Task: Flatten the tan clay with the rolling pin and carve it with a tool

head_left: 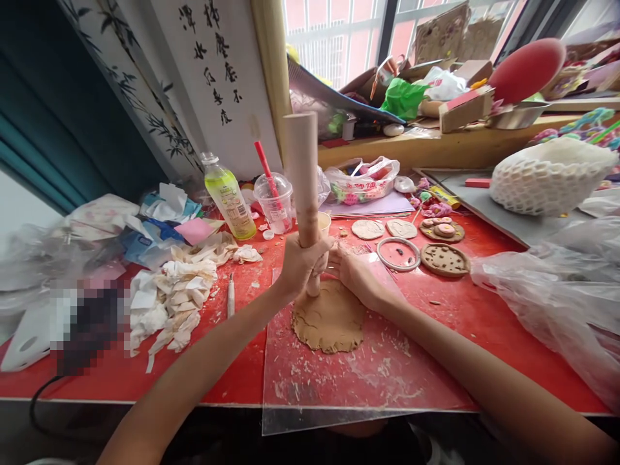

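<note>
My left hand (305, 261) is wrapped round a pale wooden rolling pin (301, 174), which stands nearly upright. Its lower end rests on the far left part of a flattened brown clay slab (329, 323) with a cracked, uneven edge. At the slab's far right side is my right hand (356, 278), its fingers loosely bent and a little apart, close to the left hand. No object shows in it, though its fingertips are partly hidden. Under the clay lies a clear plastic board (387, 374) strewn with dry clay crumbs.
Beyond my right hand lie a ring (398, 254), a spotted clay disc (444, 259) and several other clay pieces. A drink bottle (230, 197) and a plastic cup (274, 203) stand behind. Crumpled tissues (179, 294) and a craft knife (231, 297) lie left; plastic bags (547, 297) lie right.
</note>
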The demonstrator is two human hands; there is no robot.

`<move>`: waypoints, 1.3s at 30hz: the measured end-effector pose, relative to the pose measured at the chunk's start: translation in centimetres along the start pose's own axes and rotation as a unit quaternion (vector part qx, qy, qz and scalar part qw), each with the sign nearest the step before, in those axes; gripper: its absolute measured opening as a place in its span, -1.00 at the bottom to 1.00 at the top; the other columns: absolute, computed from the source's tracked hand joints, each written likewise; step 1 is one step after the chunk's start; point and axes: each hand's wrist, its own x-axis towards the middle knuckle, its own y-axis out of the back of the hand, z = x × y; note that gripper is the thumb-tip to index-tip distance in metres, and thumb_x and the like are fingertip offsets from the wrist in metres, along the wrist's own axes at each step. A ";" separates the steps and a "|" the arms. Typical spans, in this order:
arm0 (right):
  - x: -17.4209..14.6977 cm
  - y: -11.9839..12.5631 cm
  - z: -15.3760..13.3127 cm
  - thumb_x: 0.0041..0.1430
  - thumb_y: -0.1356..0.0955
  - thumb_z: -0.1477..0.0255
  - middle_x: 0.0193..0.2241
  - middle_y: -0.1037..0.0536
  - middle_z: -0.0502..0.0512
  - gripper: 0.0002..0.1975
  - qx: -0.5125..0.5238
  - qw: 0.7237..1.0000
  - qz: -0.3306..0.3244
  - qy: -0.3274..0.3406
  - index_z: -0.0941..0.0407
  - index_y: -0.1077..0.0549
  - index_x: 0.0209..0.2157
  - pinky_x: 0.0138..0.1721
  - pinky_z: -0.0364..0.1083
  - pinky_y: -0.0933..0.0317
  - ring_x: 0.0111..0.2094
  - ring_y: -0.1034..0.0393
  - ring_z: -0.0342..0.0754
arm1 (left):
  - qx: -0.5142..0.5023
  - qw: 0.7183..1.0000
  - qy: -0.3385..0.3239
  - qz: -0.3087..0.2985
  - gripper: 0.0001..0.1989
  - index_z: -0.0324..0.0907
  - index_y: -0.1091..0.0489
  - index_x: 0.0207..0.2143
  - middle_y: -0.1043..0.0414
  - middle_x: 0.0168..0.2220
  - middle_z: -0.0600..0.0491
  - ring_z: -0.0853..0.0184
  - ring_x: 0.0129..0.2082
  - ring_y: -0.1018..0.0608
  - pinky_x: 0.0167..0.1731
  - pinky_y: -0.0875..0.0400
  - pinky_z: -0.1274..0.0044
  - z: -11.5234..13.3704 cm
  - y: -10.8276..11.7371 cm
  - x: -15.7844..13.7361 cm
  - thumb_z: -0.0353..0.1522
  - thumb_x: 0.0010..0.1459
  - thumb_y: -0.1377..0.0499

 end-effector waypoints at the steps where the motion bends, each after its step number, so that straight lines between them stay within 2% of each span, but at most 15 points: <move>1: 0.0 0.0 0.0 0.24 -0.17 0.13 -0.15 -0.52 0.16 -0.60 0.002 1.000 0.002 -0.005 0.14 -0.43 -0.23 0.04 0.02 -0.20 -0.11 -0.38 -0.06 | -0.006 1.000 -0.002 -0.003 -0.64 -0.15 -0.08 -0.69 0.02 -0.83 0.30 0.61 -0.85 -0.05 -0.83 0.09 0.65 0.3 -0.1 0.0 -0.39 -0.06 -0.25; 4: 0.0 -0.1 -0.2 0.24 -0.18 0.16 -0.15 -0.51 0.15 -0.63 0.002 0.999 0.038 -0.035 0.15 -0.42 -0.24 0.05 -0.01 -0.18 -0.12 -0.39 -0.08 | -0.012 0.997 -0.073 -0.019 -0.65 -0.16 -0.08 -0.68 0.02 -0.81 0.30 0.61 -0.83 -0.06 -0.80 0.04 0.65 1.7 -0.7 0.2 -0.40 -0.01 -0.22; 6: -0.1 -0.1 -0.3 0.23 -0.19 0.14 -0.15 -0.51 0.15 -0.63 -0.001 0.998 0.048 -0.043 0.14 -0.42 -0.24 0.03 -0.01 -0.20 -0.12 -0.38 -0.08 | -0.011 0.996 -0.086 -0.020 -0.65 -0.16 -0.08 -0.68 0.01 -0.81 0.29 0.60 -0.83 -0.07 -0.81 0.04 0.64 1.9 -1.0 -0.1 -0.39 0.01 -0.21; 11: -0.1 -0.1 -0.1 0.23 -0.18 0.13 -0.18 -0.52 0.13 -0.64 -0.016 1.000 0.013 -0.016 0.10 -0.41 -0.22 -0.02 0.00 -0.23 -0.11 -0.37 -0.07 | 0.016 0.999 0.028 0.025 -0.63 -0.15 -0.08 -0.69 0.01 -0.84 0.29 0.61 -0.85 -0.06 -0.83 0.08 0.63 -0.1 -0.7 -0.7 -0.38 -0.07 -0.26; 13: -0.1 0.0 0.0 0.22 -0.19 0.14 -0.19 -0.52 0.12 -0.65 -0.015 1.000 0.017 -0.016 0.10 -0.41 -0.23 -0.01 0.00 -0.23 -0.12 -0.38 -0.07 | 0.020 1.000 0.001 0.023 -0.63 -0.14 -0.06 -0.69 0.03 -0.84 0.30 0.61 -0.85 -0.06 -0.83 0.08 0.63 0.1 -0.9 -0.3 -0.39 -0.05 -0.25; 15: -0.1 0.0 0.0 0.21 -0.20 0.15 -0.19 -0.52 0.13 -0.66 -0.016 0.999 0.034 -0.024 0.11 -0.41 -0.26 0.00 0.00 -0.22 -0.15 -0.38 -0.08 | 0.016 0.998 -0.060 0.017 -0.63 -0.14 -0.05 -0.68 0.04 -0.83 0.30 0.61 -0.84 -0.07 -0.82 0.05 0.64 0.8 -1.2 0.1 -0.39 -0.03 -0.24; 17: -0.1 0.0 0.0 0.20 -0.21 0.15 -0.20 -0.52 0.12 -0.67 -0.017 0.998 0.043 -0.029 0.12 -0.41 -0.28 -0.01 -0.01 -0.23 -0.17 -0.39 -0.08 | 0.004 0.996 -0.084 0.019 -0.62 -0.15 -0.04 -0.68 0.03 -0.82 0.29 0.61 -0.84 -0.09 -0.80 0.02 0.64 1.1 -1.4 -0.1 -0.39 -0.01 -0.22; 22: 0.0 0.1 0.1 0.22 -0.19 0.12 -0.23 -0.52 0.10 -0.63 -0.030 0.999 0.021 -0.014 0.11 -0.42 -0.26 -0.04 -0.01 -0.24 -0.16 -0.38 -0.09 | 0.039 0.998 0.027 0.030 -0.66 -0.15 -0.09 -0.68 -0.04 -0.83 0.27 0.59 -0.84 -0.10 -0.82 0.04 0.62 0.1 -0.6 -0.9 -0.39 -0.02 -0.23; 26: -0.1 0.0 -0.1 0.21 -0.20 0.11 -0.24 -0.51 0.13 -0.62 -0.030 0.998 0.044 -0.036 0.14 -0.41 -0.28 0.02 -0.01 -0.21 -0.18 -0.38 -0.09 | 0.034 0.996 -0.077 0.003 -0.67 -0.14 -0.11 -0.65 -0.04 -0.82 0.28 0.58 -0.83 -0.13 -0.79 -0.07 0.62 1.5 -0.1 -0.1 -0.39 0.03 -0.21; 28: -0.2 -0.1 -0.3 0.21 -0.21 0.11 -0.22 -0.51 0.14 -0.62 -0.035 0.997 0.049 -0.038 0.14 -0.41 -0.29 0.02 -0.01 -0.21 -0.16 -0.38 -0.09 | 0.034 0.994 -0.103 0.010 -0.69 -0.14 -0.13 -0.62 -0.09 -0.81 0.28 0.56 -0.83 -0.15 -0.78 -0.11 0.62 1.2 0.3 -0.5 -0.37 0.06 -0.20; 30: -0.3 -0.1 -0.3 0.20 -0.21 0.11 -0.21 -0.51 0.13 -0.62 -0.046 0.998 0.042 -0.030 0.13 -0.42 -0.29 0.02 0.00 -0.21 -0.14 -0.37 -0.08 | 0.035 0.996 -0.079 0.030 -0.68 -0.14 -0.12 -0.63 -0.10 -0.82 0.28 0.56 -0.84 -0.14 -0.78 -0.10 0.63 0.1 0.8 -1.3 -0.35 0.07 -0.20; 32: -0.3 -0.2 -0.2 0.20 -0.21 0.11 -0.21 -0.51 0.12 -0.62 -0.054 0.998 0.031 -0.019 0.12 -0.42 -0.29 0.00 0.00 -0.22 -0.13 -0.36 -0.08 | 0.036 0.999 -0.003 0.014 -0.67 -0.15 -0.12 -0.64 -0.08 -0.82 0.28 0.58 -0.83 -0.14 -0.79 -0.06 0.65 -0.9 1.0 -1.8 -0.36 0.03 -0.22; 34: -0.2 -0.2 -0.2 0.21 -0.20 0.11 -0.21 -0.51 0.12 -0.62 -0.052 0.998 0.027 -0.018 0.12 -0.42 -0.29 -0.01 0.01 -0.23 -0.15 -0.37 -0.08 | 0.041 0.999 0.010 -0.008 -0.68 -0.15 -0.13 -0.66 -0.08 -0.83 0.27 0.58 -0.83 -0.12 -0.80 -0.04 0.64 -0.7 0.8 -1.6 -0.38 0.03 -0.21; 37: -0.3 -0.3 -0.5 0.22 -0.19 0.15 -0.19 -0.50 0.11 -0.66 -0.052 0.998 0.033 -0.027 0.11 -0.41 -0.27 -0.01 0.00 -0.22 -0.18 -0.37 -0.10 | 0.027 0.996 -0.076 -0.036 -0.68 -0.15 -0.14 -0.66 -0.08 -0.82 0.27 0.57 -0.83 -0.14 -0.77 -0.08 0.62 0.9 -0.2 -0.7 -0.41 0.04 -0.20; 39: -0.4 -0.3 -0.7 0.22 -0.20 0.19 -0.19 -0.50 0.09 -0.70 -0.075 0.996 0.032 -0.018 0.10 -0.41 -0.27 0.00 -0.02 -0.21 -0.18 -0.37 -0.10 | 0.006 0.993 -0.116 -0.026 -0.68 -0.15 -0.14 -0.65 -0.10 -0.80 0.26 0.56 -0.81 -0.17 -0.75 -0.12 0.62 1.1 -0.6 -0.8 -0.39 0.07 -0.19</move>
